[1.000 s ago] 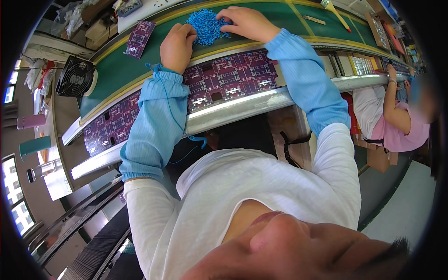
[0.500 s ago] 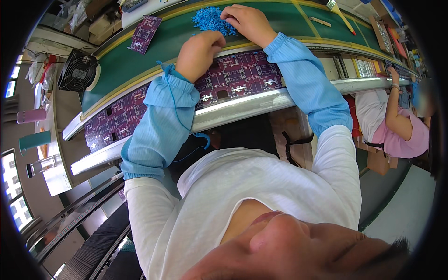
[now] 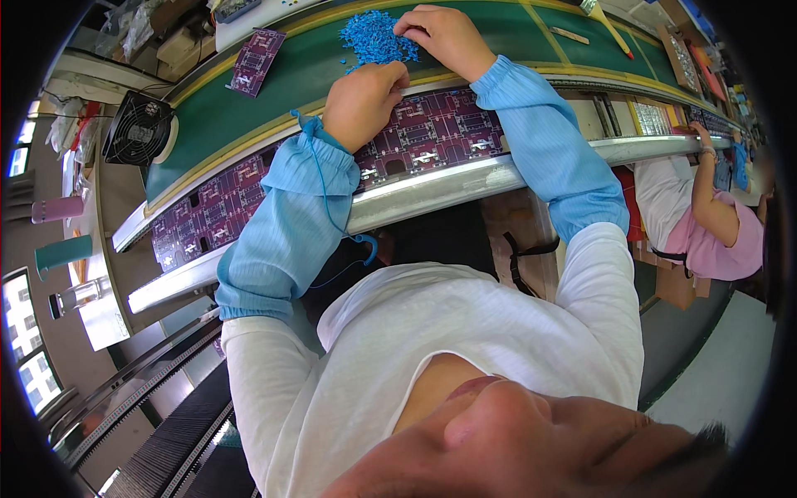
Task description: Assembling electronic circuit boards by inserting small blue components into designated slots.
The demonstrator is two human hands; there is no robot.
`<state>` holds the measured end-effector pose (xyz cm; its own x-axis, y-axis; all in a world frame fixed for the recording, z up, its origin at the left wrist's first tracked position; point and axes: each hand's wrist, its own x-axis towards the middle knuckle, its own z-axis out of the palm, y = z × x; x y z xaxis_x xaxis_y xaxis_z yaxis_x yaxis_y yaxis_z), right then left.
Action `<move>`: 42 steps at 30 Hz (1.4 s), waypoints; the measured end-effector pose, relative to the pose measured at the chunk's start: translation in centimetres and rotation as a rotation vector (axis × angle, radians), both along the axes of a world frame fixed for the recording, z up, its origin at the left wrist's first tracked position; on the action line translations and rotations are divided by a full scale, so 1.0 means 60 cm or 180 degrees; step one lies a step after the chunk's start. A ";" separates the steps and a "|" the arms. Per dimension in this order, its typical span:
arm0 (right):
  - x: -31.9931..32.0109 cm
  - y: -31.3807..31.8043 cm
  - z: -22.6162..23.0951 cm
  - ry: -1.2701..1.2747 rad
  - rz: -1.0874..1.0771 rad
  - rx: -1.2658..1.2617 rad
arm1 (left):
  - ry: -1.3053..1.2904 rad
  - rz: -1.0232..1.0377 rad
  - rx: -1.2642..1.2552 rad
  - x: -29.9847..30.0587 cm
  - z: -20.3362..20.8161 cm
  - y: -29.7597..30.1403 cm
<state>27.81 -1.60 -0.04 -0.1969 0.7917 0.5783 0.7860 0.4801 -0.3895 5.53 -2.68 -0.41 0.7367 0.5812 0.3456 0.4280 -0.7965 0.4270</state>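
Observation:
A heap of small blue components [image 3: 374, 37] lies on the green work surface [image 3: 307, 70]. At the heap's right edge is my right hand [image 3: 448, 37], its fingertips drawn together among the pieces; whatever is between them is too small to name. My left hand [image 3: 363, 101] is closed with bent fingers over the far edge of the purple circuit boards [image 3: 440, 129], just below the heap. Its fingertips are mostly hidden behind the hand. The boards lie in a row along the metal rail [image 3: 440, 178] nearest me. Blue sleeve covers wrap both forearms.
A loose purple board [image 3: 256, 62] lies left of the heap. Farther left stands a black fan [image 3: 139, 126]. A brush [image 3: 610, 31] and a small flat strip [image 3: 569, 36] are at the right. Beyond them, another person in pink [image 3: 722, 232] reaches to the same rail.
My left hand has moved slightly right and nearer me, over the boards, uncovering more of the heap's lower edge. My right hand has barely moved at the heap's right side.

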 end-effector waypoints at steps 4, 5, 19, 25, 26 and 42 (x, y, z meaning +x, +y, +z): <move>0.011 -0.002 0.011 0.0076 0.0148 -0.0018 | 0.0043 -0.0010 0.0027 0.004 0.001 0.000; 0.016 -0.003 0.012 0.0079 0.0137 -0.0014 | 0.0074 -0.0078 0.0051 0.006 0.002 0.000; 0.111 -0.079 0.013 -0.0123 0.0650 -0.0697 | -0.0455 -0.0042 -0.0092 -0.024 -0.012 0.062; 0.118 -0.110 -0.004 -0.0208 0.0808 -0.1270 | -0.0161 0.0117 -0.0062 -0.023 -0.002 0.051; 0.119 -0.113 -0.005 -0.0214 0.0775 -0.1275 | -0.0190 0.0097 -0.0031 -0.023 -0.010 0.055; 0.112 -0.122 -0.008 -0.0676 0.0474 -0.1267 | -0.0295 0.0418 -0.0059 -0.001 0.003 0.022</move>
<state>34.54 -8.95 -0.50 -0.4062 0.8978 0.1703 0.8022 0.4396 -0.4041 5.45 -1.33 -0.25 0.6194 0.6774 0.3969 0.4860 -0.7279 0.4838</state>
